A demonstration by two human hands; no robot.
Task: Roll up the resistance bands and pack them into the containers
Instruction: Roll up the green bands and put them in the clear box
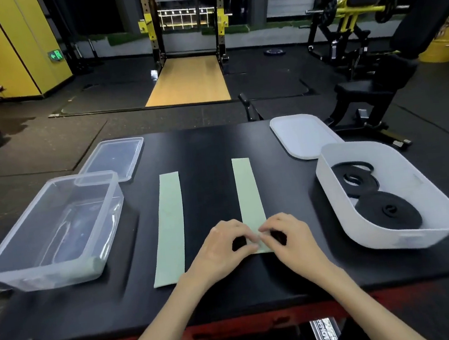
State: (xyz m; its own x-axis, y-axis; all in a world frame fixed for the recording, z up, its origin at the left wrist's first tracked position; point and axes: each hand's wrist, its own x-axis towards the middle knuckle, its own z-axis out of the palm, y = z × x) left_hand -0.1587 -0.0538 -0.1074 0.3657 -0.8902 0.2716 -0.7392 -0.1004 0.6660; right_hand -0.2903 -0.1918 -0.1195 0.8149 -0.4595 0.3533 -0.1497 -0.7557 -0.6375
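Observation:
Two pale green resistance bands lie flat and lengthwise on the black table. My left hand (223,246) and my right hand (289,239) both pinch the near end of the right green band (248,192), their fingertips meeting over it. The left green band (170,228) lies untouched beside my left hand. A clear plastic container (19,257) at the left holds one rolled green band (89,267) in its near corner. A white container (425,193) at the right holds rolled black bands (388,215).
A clear lid (114,159) lies behind the clear container and a white lid (301,135) behind the white one. The table's near edge (233,315) runs below my forearms. Gym benches and a rack stand beyond the table.

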